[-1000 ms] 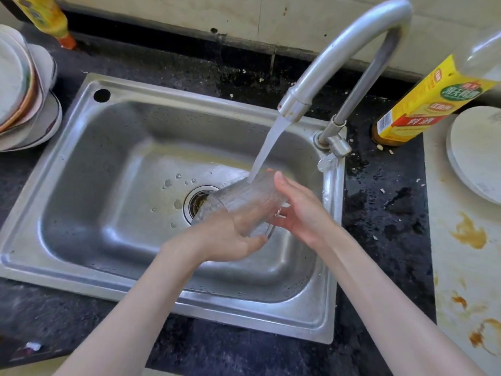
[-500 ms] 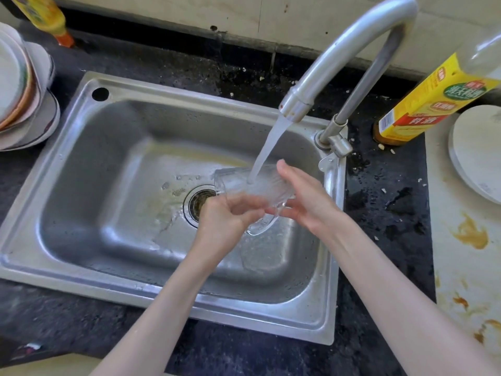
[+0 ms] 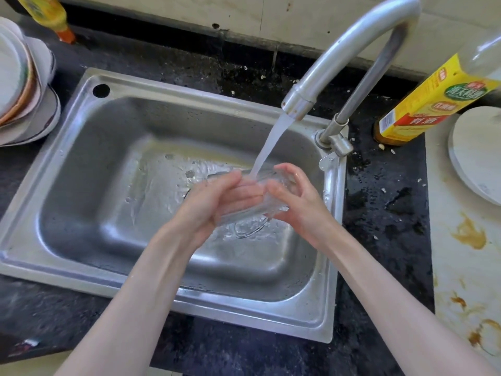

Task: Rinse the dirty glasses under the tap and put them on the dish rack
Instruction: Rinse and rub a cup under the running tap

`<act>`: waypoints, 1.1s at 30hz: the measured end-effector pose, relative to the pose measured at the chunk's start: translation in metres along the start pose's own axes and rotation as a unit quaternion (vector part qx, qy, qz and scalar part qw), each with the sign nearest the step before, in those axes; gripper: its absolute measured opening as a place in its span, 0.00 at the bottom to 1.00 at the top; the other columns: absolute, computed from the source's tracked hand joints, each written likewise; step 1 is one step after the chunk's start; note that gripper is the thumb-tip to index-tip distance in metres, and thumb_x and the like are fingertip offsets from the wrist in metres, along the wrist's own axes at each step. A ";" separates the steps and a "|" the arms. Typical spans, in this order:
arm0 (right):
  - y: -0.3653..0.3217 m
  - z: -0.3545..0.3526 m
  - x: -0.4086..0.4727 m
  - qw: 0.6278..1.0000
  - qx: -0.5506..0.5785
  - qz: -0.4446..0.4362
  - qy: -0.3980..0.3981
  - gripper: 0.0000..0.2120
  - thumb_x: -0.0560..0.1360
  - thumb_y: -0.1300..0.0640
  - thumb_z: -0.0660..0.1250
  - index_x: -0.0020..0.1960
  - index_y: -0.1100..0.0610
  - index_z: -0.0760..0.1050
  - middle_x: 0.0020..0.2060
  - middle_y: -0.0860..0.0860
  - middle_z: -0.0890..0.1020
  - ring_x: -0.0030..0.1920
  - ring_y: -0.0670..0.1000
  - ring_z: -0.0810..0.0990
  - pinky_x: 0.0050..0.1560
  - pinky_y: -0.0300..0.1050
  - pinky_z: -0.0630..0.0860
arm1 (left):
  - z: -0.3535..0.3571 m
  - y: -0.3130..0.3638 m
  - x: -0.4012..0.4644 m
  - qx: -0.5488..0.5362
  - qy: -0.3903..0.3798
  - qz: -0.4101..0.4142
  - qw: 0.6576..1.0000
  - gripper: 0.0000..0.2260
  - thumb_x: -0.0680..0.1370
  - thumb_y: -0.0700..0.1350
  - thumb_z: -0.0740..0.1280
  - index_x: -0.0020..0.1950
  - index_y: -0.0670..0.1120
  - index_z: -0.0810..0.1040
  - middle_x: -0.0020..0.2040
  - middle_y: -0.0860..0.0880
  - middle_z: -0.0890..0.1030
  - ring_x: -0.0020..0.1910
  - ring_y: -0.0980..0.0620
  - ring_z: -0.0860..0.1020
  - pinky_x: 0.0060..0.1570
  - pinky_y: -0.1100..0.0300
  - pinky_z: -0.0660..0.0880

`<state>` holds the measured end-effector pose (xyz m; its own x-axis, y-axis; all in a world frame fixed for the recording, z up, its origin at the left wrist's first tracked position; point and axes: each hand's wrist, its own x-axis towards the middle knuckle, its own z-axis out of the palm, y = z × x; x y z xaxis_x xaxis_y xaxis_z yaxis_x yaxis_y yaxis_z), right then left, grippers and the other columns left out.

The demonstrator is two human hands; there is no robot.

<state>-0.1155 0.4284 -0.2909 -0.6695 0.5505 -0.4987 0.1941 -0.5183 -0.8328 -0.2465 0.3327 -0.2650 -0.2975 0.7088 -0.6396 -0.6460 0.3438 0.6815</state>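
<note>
A clear glass (image 3: 252, 221) is held tilted over the steel sink (image 3: 89, 169), under the water running from the curved tap (image 3: 347, 50). My left hand (image 3: 214, 204) grips the glass from the left, and its fingers show through the glass wall. My right hand (image 3: 298, 196) curls round the glass from the right, thumb in front. The stream lands on the glass between the two hands. No dish rack is in view.
Stacked plates (image 3: 24, 85) lean at the left of the sink. A yellow bottle (image 3: 433, 96) stands right of the tap, with a white plate (image 3: 477, 153) on the stained board beyond it. Another yellow bottle (image 3: 48, 17) is at the back left. The dark counter is wet.
The glass has been turned in the stream and its base now points toward me. My left hand shifted from below the glass to its left side. Water has spread across the sink floor.
</note>
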 end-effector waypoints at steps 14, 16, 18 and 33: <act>-0.006 0.001 0.005 0.975 0.106 0.197 -0.013 0.24 0.76 0.41 0.61 0.62 0.59 0.71 0.53 0.59 0.81 0.50 0.57 0.82 0.41 0.49 0.82 | -0.003 -0.005 -0.004 0.302 0.014 0.209 0.930 0.07 0.79 0.42 0.60 0.42 0.46 0.73 0.34 0.54 0.82 0.29 0.66 0.76 0.30 0.74 0.68; -0.003 0.003 0.004 0.987 0.100 0.126 -0.013 0.21 0.76 0.45 0.62 0.64 0.56 0.68 0.58 0.59 0.78 0.54 0.57 0.81 0.42 0.47 0.81 | 0.000 -0.006 0.001 0.249 0.056 0.174 0.951 0.09 0.80 0.45 0.58 0.42 0.46 0.72 0.29 0.55 0.82 0.30 0.62 0.78 0.33 0.72 0.71; 0.001 0.004 0.001 0.990 0.123 0.065 0.003 0.16 0.76 0.51 0.64 0.62 0.51 0.68 0.54 0.54 0.79 0.52 0.54 0.81 0.43 0.46 0.79 | 0.003 -0.003 0.001 0.172 0.062 0.117 0.976 0.11 0.81 0.47 0.56 0.42 0.45 0.73 0.29 0.54 0.82 0.31 0.58 0.80 0.37 0.68 0.74; 0.000 -0.010 0.000 0.952 0.221 0.167 0.131 0.11 0.72 0.51 0.63 0.48 0.57 0.78 0.37 0.54 0.81 0.39 0.53 0.79 0.36 0.43 0.79 | 0.020 0.022 -0.006 0.203 -0.085 0.077 0.972 0.16 0.83 0.45 0.50 0.55 0.43 0.77 0.48 0.47 0.84 0.49 0.49 0.82 0.55 0.58 0.74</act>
<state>-0.1078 0.4351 -0.2933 -0.4095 0.4217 -0.8090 0.0055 -0.8856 -0.4644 -0.2450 0.3483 -0.2393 -0.2260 0.8508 -0.4745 -0.2617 0.4161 0.8708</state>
